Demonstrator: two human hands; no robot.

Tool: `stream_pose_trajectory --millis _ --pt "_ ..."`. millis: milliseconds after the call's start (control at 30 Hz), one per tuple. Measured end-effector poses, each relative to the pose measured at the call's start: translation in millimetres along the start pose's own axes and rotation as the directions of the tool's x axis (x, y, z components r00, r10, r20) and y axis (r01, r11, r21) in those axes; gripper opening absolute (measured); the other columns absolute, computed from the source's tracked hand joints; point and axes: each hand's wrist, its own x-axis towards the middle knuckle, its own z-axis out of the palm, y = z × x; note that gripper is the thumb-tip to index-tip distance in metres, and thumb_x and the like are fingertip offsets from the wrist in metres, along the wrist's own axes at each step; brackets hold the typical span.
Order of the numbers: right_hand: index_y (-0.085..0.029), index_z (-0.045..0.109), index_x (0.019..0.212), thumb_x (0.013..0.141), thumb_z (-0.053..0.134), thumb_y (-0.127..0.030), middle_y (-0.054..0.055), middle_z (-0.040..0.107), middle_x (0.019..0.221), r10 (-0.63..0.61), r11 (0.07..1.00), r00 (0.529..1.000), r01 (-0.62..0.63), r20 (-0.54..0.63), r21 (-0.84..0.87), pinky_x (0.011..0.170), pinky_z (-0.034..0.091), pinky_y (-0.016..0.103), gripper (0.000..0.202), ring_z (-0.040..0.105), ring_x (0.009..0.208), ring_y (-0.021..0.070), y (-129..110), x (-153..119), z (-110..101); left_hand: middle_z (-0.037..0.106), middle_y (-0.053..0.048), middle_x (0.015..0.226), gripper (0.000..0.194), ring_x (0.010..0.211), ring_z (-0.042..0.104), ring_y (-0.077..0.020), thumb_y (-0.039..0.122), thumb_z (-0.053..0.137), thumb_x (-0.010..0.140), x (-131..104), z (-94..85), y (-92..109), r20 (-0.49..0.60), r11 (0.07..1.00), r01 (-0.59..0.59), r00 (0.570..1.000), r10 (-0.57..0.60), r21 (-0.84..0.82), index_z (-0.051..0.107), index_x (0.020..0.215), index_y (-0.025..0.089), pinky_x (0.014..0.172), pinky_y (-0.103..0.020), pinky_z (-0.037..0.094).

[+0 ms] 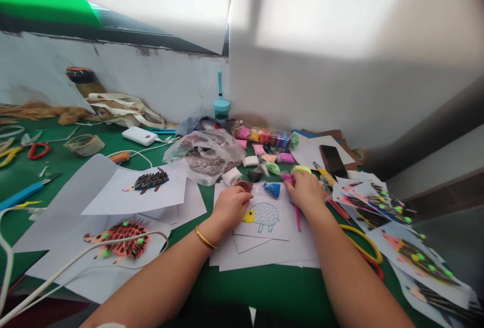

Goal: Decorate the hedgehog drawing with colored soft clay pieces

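A white sheet with a drawn hedgehog [266, 216], yellow-faced with a blue dotted body, lies on a stack of paper in front of me. At its upper left, my left hand [231, 206] has its fingers pressed together beside a brown clay packet [245, 186]; what they hold, if anything, is hidden. My right hand [307, 191] is past the sheet's upper right, its fingers closed at a magenta clay packet [288, 179]. Between the hands sits a blue clay packet [271, 189]. A thin pink tool [298, 218] lies below my right hand.
Finished seed hedgehogs lie on paper at the left [126, 240] and right [425, 257]. Behind are a plastic bag of seeds [206, 156], clay packets, a clay tube pack [264, 135] and a phone [333, 160]. A white cable [75, 262] crosses the left. Red-handled scissors [39, 150] lie far left.
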Motion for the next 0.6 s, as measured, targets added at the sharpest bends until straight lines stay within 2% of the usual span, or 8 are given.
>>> stream_pose_trajectory --millis 100,200,367,467,600 --pt "-0.021 0.069 0.107 0.091 0.055 -0.041 0.012 0.065 0.111 -0.003 0.999 1.000 0.004 -0.031 0.033 0.082 0.041 0.039 0.029 0.056 0.102 0.0298 1.7 -3.1 0.3 0.071 -0.008 0.098 0.024 0.091 0.064 -0.0233 0.017 0.061 0.087 -0.6 -2.0 1.4 0.013 1.000 0.006 1.000 -0.006 0.022 0.074 0.106 0.021 0.083 -0.037 0.050" --pt "-0.021 0.066 0.112 0.091 0.054 -0.037 0.010 0.065 0.114 -0.015 0.989 0.994 0.030 -0.108 0.142 0.086 0.042 0.039 0.029 0.055 0.104 0.0287 5.5 -6.0 1.8 0.071 -0.008 0.095 0.018 0.088 0.065 -0.0233 0.021 0.064 0.087 -0.9 -3.1 2.1 0.027 0.999 0.018 0.999 -0.019 0.039 0.075 0.102 0.021 0.081 -0.036 0.049" --pt "-0.019 0.063 0.115 0.090 0.052 -0.030 0.011 0.067 0.118 -0.106 0.896 0.974 0.181 -0.202 0.405 0.095 0.044 0.041 0.030 0.058 0.108 0.0271 3.9 -12.6 -0.1 0.069 -0.008 0.096 0.014 0.088 0.064 -0.0224 0.028 0.066 0.087 -0.6 -5.2 5.0 0.003 0.999 0.040 0.999 -0.040 0.010 0.075 0.094 0.020 0.080 -0.035 0.049" --pt "-0.020 0.061 0.119 0.092 0.051 -0.028 0.010 0.065 0.125 -0.229 0.785 0.938 0.336 -0.260 0.521 0.101 0.044 0.042 0.030 0.057 0.115 0.0253 -9.2 -22.6 -8.5 0.069 -0.007 0.097 0.015 0.086 0.063 -0.0201 0.031 0.063 0.090 -0.8 -9.3 10.4 -0.072 0.988 0.058 0.995 -0.069 -0.140 0.073 0.094 0.019 0.081 -0.034 0.049" --pt "-0.022 0.059 0.125 0.092 0.052 -0.023 0.010 0.062 0.124 -0.370 0.679 0.864 0.502 -0.340 0.536 0.104 0.043 0.046 0.034 0.054 0.118 0.0258 -34.2 -38.1 -19.0 0.070 -0.004 0.099 0.018 0.093 0.063 -0.0190 0.032 0.057 0.093 -1.8 -13.2 18.0 -0.114 0.913 0.060 0.987 -0.115 -0.404 0.070 0.097 0.020 0.084 -0.032 0.049"
